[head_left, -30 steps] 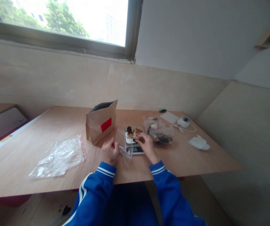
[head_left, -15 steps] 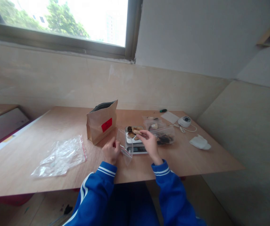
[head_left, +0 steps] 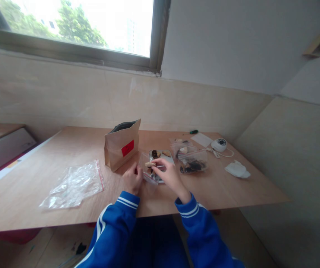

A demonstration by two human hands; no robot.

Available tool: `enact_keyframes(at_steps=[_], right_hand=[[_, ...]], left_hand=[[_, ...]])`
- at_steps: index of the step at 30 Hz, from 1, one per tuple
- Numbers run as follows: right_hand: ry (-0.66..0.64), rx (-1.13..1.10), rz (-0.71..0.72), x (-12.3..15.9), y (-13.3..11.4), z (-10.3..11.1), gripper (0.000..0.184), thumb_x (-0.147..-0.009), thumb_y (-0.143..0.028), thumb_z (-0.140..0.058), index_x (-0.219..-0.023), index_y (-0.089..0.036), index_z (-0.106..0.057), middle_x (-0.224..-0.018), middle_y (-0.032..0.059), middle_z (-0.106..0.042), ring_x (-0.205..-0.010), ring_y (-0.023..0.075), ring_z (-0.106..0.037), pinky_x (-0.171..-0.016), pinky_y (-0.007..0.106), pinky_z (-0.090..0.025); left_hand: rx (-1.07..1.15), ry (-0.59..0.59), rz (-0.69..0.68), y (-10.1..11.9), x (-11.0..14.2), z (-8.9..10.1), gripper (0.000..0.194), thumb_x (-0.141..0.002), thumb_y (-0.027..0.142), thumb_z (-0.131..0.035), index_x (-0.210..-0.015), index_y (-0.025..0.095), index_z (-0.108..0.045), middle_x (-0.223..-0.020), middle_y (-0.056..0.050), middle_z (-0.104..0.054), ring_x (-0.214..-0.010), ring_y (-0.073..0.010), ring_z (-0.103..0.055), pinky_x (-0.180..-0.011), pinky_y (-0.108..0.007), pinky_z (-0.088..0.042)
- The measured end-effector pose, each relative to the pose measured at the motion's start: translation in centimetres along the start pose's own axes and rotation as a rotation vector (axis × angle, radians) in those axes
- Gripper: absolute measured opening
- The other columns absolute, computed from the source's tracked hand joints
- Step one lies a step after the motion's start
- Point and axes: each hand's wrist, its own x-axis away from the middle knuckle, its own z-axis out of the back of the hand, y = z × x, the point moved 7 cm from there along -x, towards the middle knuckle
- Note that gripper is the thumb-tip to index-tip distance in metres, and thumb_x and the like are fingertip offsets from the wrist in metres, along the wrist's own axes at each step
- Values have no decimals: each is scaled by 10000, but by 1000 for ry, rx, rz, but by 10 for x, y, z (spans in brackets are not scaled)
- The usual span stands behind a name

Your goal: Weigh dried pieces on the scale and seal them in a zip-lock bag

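My left hand [head_left: 132, 178] is closed on the edge of a clear zip bag [head_left: 145, 160], which spreads to the right over part of the scale. Between the thumb and fingers of my right hand [head_left: 168, 174] is a pale dried slice [head_left: 150, 164], held at the bag; whether it is inside the opening I cannot tell. Under that hand lies a digital scale [head_left: 169, 160] with a silvery top. A dark brown dried piece [head_left: 155, 153] and a tan dried slice [head_left: 166, 153] rest on its far part. My right hand and the bag hide its front.
A brown paper pouch [head_left: 117, 150] with a red label stands open behind my left hand. An unfilled clear bag [head_left: 74, 186] lies left. Filled zip bags [head_left: 195, 162], a white camera [head_left: 218, 144] with cable, white paper [head_left: 201, 140], a green-handled tool [head_left: 193, 131] and crumpled tissue [head_left: 237, 169] lie right.
My right hand has moved left and slightly toward me, carrying the pale slice from above the scale to the zip bag. My left hand has stayed nearly still.
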Motion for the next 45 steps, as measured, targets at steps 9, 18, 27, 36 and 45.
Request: enact_keyframes(at_steps=[9,18,27,36,45], right_hand=[[51,257,188,-20,-4,12,370,-799,-67,-407,-1064,-209,-623,-1058,55,-636,-985,162,-594,-866,303,-487],[-134,644,216,-54,67,-14,391,-790,-231,-627,-1173,-169,-579,-1247,147,-550,-1198,260,-470,-1007,427,-369],[-51,624,192,-41,61,-5,136,-804,-131,-593,-895,-197,-669,-945,71,-650,-965,237,-513,-889,392,-408],[-52,535,176,-30,60,4,187,-759,-166,-668,-945,-185,-676,-1074,95,-634,-1048,253,-515,-920,414,-414],[78,254,39,-29,55,26,200,-717,-241,-703,-912,-195,-697,-923,62,-709,-888,220,-620,-823,365,-471]], left_hand=[[13,11,-7,-4,2,-4,233,-826,275,-418,-632,195,-520,-540,-2,-532,-511,-134,-491,-535,-249,-285],[-11,0,4,1,1,-1,235,-823,262,-415,-640,189,-542,-546,-1,-533,-526,-134,-498,-547,-249,-293],[-12,11,21,-2,1,-2,245,-830,276,-418,-642,184,-547,-540,0,-524,-516,-129,-486,-541,-247,-287],[34,54,22,-6,2,-3,261,-838,290,-421,-617,184,-513,-528,5,-507,-496,-117,-469,-534,-243,-284],[-5,32,40,-5,1,-3,254,-844,271,-418,-634,183,-529,-533,7,-511,-505,-118,-473,-536,-237,-279]])
